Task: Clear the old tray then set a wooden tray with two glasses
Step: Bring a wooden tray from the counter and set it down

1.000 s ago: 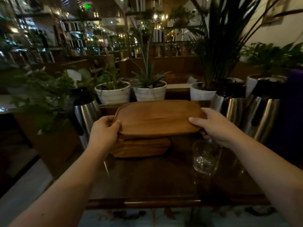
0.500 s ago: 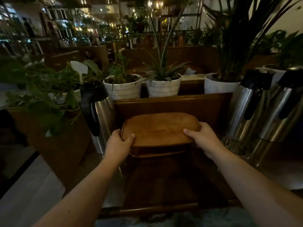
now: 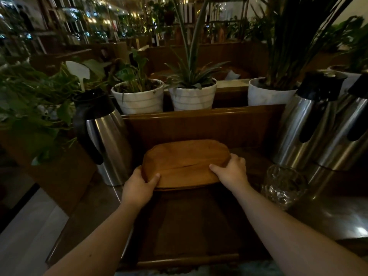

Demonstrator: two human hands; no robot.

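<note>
An oval wooden tray lies bottom up on top of another wooden tray, whose edge just shows beneath it, at the back of a dark wooden counter. My left hand grips the top tray's left end, thumb on its upper face. My right hand holds its right end, fingers over the rim. A clear glass stands on the counter to the right of my right hand, apart from it.
A steel thermos jug with a black handle stands left of the trays. Two taller steel jugs stand at the right. White plant pots line the ledge behind a wooden back wall. Leafy plants crowd the left.
The upper tray has come down and away from me onto the stack, and both hands have stayed on its ends. The glass has come back into full view at the right.
</note>
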